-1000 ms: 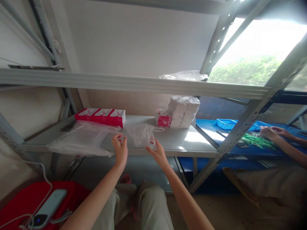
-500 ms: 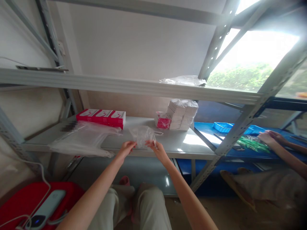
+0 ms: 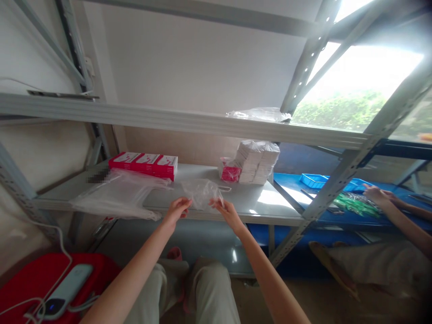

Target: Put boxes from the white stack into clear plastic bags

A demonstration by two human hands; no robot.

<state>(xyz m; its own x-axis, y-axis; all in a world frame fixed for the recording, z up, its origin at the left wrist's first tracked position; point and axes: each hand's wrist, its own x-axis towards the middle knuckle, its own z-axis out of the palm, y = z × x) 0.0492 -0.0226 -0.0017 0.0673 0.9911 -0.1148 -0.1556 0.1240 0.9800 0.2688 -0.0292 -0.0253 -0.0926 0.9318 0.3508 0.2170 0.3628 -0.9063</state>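
Observation:
A clear plastic bag [image 3: 201, 191] is spread between my hands at the front edge of the grey shelf. My left hand [image 3: 177, 210] pinches its left side between thumb and fingers. On the right, my right hand [image 3: 224, 210] grips the bag's other side with bent fingers. Left of my hands, a pile of clear plastic bags [image 3: 114, 195] lies partly over the shelf edge. Behind it stand red-and-white boxes [image 3: 145, 165] in a row. Further right is a plastic-wrapped stack of white boxes or booklets [image 3: 258, 162] with a wrapped red pack [image 3: 230, 173] beside it.
A metal beam [image 3: 189, 128] crosses above the shelf, and an upright post [image 3: 324, 189] stands at right. Beyond it, a co-worker's hands [image 3: 376, 194] are over green items [image 3: 357, 204] on a blue table with blue trays [image 3: 313, 181]. A power bank [image 3: 69, 288] rests on a red stool at lower left.
My right hand has moved slightly right and its fingers have opened out a little on the bag. My left hand stays nearly in place.

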